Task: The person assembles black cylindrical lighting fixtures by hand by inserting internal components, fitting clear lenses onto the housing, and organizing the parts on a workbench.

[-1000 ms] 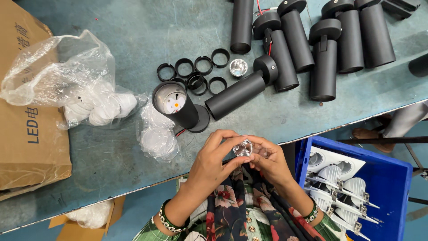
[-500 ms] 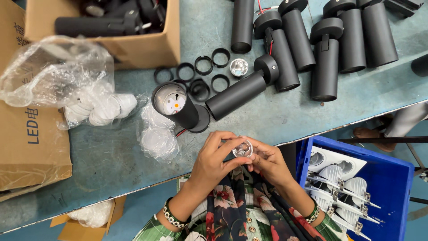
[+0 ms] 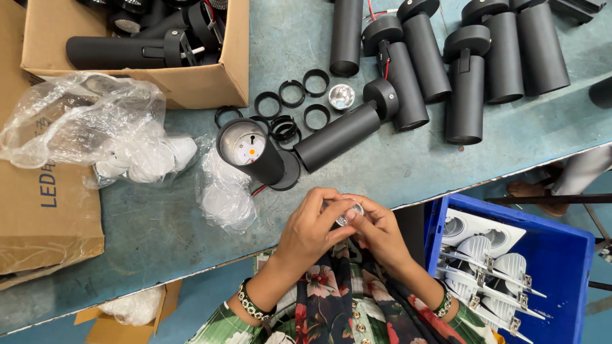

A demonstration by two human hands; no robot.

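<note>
A small shiny reflector cup sat pinched between the fingertips of both hands, just over the near edge of the blue-green table. The left hand and right hand each grasped it, seemingly turning or checking it. Just beyond stood an open black lamp housing, with loose black rings behind it. Seating the cup would probably demand careful alignment with that opening.

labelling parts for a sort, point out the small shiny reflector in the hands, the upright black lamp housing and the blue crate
small shiny reflector (image 3: 349, 213), head view, its rim between the fingers
upright black lamp housing (image 3: 264, 164), head view, its side wall
blue crate (image 3: 569, 286), head view, its bare floor
</note>
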